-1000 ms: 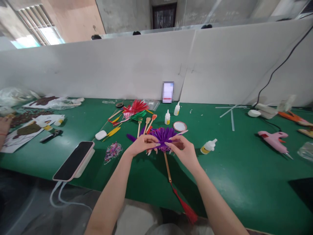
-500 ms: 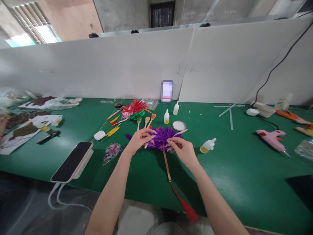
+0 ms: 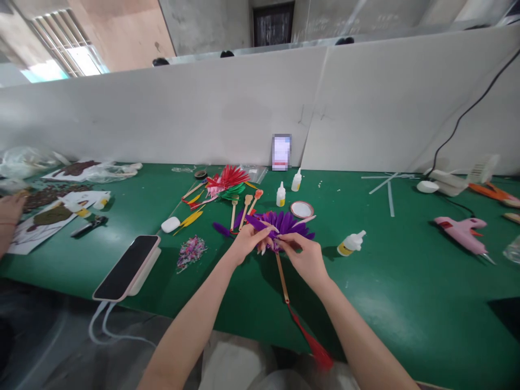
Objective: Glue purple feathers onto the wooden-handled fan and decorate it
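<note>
A purple feather fan (image 3: 288, 223) lies in front of me, its wooden handle (image 3: 282, 279) pointing toward me with a red tassel (image 3: 319, 346) at the end. Over its left side, my left hand (image 3: 252, 241) is closed, thumb and fingers pinching a loose purple feather (image 3: 259, 223) that slants up to the left. My right hand (image 3: 304, 254) pinches at the feather's lower end, near the middle of the fan. The fingertips cover the spot where the feather meets the fan. More purple feathers (image 3: 221, 229) lie left of my hands.
Wooden sticks (image 3: 247, 203), a red feather fan (image 3: 231, 177) and yellow feathers (image 3: 190, 219) lie behind. Glue bottles (image 3: 351, 244) and a round lid (image 3: 301, 209) stand close by. A phone (image 3: 128, 268) lies left, a pink glue gun (image 3: 463, 233) right. Another person's hand (image 3: 11, 216) is far left.
The purple feather has turned from lying level between my hands to slanting up leftward. My left hand has moved in closer to my right. The view has shifted slightly.
</note>
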A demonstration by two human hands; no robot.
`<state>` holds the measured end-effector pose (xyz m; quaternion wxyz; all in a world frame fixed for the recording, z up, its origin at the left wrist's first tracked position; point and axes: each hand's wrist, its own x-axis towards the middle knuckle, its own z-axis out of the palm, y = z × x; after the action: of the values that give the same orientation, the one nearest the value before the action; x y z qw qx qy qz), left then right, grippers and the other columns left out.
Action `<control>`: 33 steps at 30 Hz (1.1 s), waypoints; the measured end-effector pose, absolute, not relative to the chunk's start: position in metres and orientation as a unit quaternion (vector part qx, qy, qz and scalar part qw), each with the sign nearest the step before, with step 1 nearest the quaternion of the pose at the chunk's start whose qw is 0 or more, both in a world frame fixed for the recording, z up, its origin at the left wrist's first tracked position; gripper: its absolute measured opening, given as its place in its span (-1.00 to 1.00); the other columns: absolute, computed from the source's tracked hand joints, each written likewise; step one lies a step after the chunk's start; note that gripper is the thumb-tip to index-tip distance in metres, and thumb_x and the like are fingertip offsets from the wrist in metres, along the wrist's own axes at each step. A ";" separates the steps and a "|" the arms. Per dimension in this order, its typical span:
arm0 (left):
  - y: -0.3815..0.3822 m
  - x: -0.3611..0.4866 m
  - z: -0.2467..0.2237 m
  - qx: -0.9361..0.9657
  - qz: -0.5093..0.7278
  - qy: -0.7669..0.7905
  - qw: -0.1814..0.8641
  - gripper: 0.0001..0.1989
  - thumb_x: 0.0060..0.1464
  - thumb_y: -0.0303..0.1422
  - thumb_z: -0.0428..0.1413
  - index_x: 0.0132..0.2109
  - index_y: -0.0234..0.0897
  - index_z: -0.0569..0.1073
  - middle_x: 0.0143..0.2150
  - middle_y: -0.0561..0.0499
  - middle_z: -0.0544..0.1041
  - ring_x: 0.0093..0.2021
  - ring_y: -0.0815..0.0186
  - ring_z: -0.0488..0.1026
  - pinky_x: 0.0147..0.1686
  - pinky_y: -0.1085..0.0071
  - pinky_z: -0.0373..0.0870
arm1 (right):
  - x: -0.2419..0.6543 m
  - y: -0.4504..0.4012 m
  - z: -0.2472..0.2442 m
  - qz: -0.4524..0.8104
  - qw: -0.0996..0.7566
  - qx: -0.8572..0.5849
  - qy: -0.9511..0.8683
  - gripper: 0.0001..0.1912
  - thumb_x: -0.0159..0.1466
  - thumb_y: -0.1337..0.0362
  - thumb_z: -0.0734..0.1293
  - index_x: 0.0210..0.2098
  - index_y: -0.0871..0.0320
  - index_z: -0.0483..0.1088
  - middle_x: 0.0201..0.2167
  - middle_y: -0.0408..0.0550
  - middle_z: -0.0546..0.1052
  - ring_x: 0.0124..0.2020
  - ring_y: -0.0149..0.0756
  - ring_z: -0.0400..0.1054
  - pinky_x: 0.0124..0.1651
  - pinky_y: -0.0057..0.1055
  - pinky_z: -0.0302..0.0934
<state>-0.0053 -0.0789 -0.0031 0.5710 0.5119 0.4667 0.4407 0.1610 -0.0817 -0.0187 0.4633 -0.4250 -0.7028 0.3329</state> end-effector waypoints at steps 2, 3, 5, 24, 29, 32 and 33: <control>-0.079 -0.005 -0.005 0.510 0.446 0.459 0.575 -0.58 0.00 -0.16 0.09 -0.12 -0.43 0.39 -0.59 0.07 0.40 -0.71 0.53 0.24 -0.69 0.56 0.14 | 0.161 -0.081 -0.018 0.344 0.446 -0.427 -0.708 -0.86 0.14 0.22 0.30 -0.35 0.11 0.47 -0.43 -0.08 0.55 -0.43 -0.25 0.43 -0.32 -0.35 0.31; -0.079 -0.006 -0.005 0.510 0.448 0.457 0.575 -0.58 0.00 -0.17 0.09 -0.09 -0.42 0.38 -0.59 0.08 0.39 -0.71 0.53 0.23 -0.69 0.57 0.14 | 0.161 -0.081 -0.019 0.349 0.435 -0.429 -0.711 -0.86 0.14 0.22 0.30 -0.35 0.11 0.47 -0.43 -0.09 0.55 -0.43 -0.24 0.43 -0.33 -0.35 0.31; -0.079 -0.007 -0.005 0.516 0.446 0.457 0.570 -0.58 0.01 -0.20 0.08 -0.04 -0.41 0.36 -0.61 0.10 0.37 -0.71 0.54 0.20 -0.69 0.58 0.11 | 0.161 -0.081 -0.019 0.362 0.412 -0.428 -0.719 -0.85 0.14 0.21 0.31 -0.35 0.11 0.46 -0.45 -0.09 0.55 -0.45 -0.25 0.43 -0.35 -0.35 0.31; -0.085 -0.005 0.007 0.563 0.407 0.485 0.531 -0.67 0.01 -0.31 0.07 -0.06 -0.36 0.41 -0.73 0.22 0.19 -0.75 0.56 0.08 -0.69 0.57 0.01 | 0.155 -0.083 -0.027 0.585 0.377 -0.396 -0.600 -0.76 0.04 0.15 0.36 -0.40 0.20 0.46 -0.44 -0.02 0.55 -0.45 -0.18 0.48 -0.33 -0.25 0.40; -0.084 -0.005 0.006 0.573 0.408 0.486 0.519 -0.67 0.01 -0.33 0.07 -0.06 -0.36 0.40 -0.73 0.22 0.20 -0.74 0.55 0.11 -0.67 0.57 0.05 | 0.154 -0.083 -0.026 0.577 0.370 -0.391 -0.614 -0.75 0.06 0.15 0.35 -0.36 0.21 0.47 -0.45 0.00 0.55 -0.46 -0.18 0.47 -0.33 -0.25 0.39; -0.084 -0.005 0.005 0.582 0.406 0.483 0.513 -0.68 0.01 -0.34 0.07 -0.07 -0.36 0.41 -0.73 0.21 0.20 -0.73 0.54 0.13 -0.66 0.57 0.07 | 0.154 -0.084 -0.026 0.583 0.358 -0.383 -0.621 -0.77 0.10 0.16 0.33 -0.37 0.21 0.47 -0.45 0.00 0.55 -0.46 -0.19 0.47 -0.36 -0.28 0.39; -0.083 -0.005 0.004 0.584 0.405 0.482 0.512 -0.69 0.01 -0.34 0.07 -0.07 -0.36 0.42 -0.73 0.21 0.20 -0.73 0.54 0.13 -0.65 0.57 0.08 | 0.154 -0.084 -0.026 0.584 0.356 -0.379 -0.624 -0.78 0.10 0.17 0.32 -0.38 0.22 0.46 -0.45 0.00 0.55 -0.46 -0.20 0.47 -0.36 -0.28 0.39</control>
<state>-0.0051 -0.0834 0.0043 0.5124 0.5840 0.4821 0.4049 0.1543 -0.0840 -0.0265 0.3559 -0.3786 -0.6239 0.5837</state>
